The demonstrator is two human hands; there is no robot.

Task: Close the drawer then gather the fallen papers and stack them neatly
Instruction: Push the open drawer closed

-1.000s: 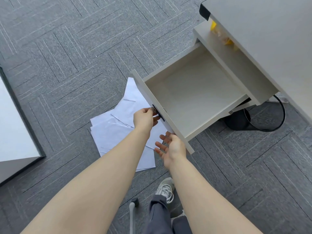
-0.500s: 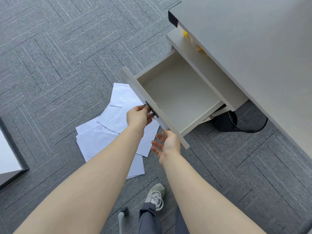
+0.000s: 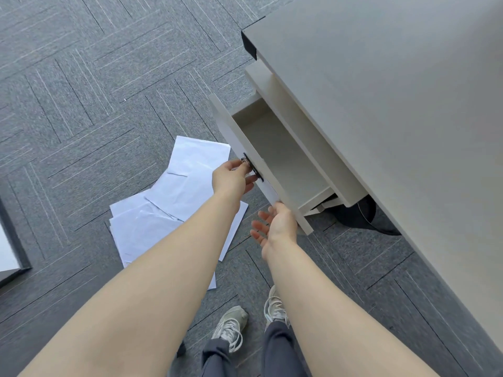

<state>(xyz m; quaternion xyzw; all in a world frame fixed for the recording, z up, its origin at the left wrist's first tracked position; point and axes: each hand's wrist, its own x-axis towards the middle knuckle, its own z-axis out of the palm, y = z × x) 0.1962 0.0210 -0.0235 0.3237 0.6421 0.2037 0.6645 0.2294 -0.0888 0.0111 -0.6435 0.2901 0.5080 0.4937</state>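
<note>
The shallow beige laminate drawer [image 3: 277, 164] stands partly open beneath the pale grey flat-topped desk [image 3: 394, 110]. Its interior is visible. Its front panel runs diagonally from upper left to lower right.

The left hand [image 3: 232, 176] is at the middle of the front panel. Its fingers are curled around the small metal drawer handle [image 3: 247, 162] and grip it.

The right hand [image 3: 276, 227] is at the lower right end of the front panel. Its fingers are spread and relaxed, palm turned up, and hold nothing. The hand touches or lies just beside the panel's lower edge; which of the two cannot be told.

The loose white paper sheets [image 3: 168, 202] lie on the grey patterned carpet floor [image 3: 95, 91], left of the drawer and partly under the left forearm. The sheets overlap at differing angles.

A black rounded base with a thin cable [image 3: 353, 216] sits on the floor below the drawer's right end. Two pale laced sneakers [image 3: 231, 325] and dark grey trouser legs [image 3: 277, 349] appear at the bottom edge. A white panel with a dark border [image 3: 11, 248] lies at the left edge.
</note>
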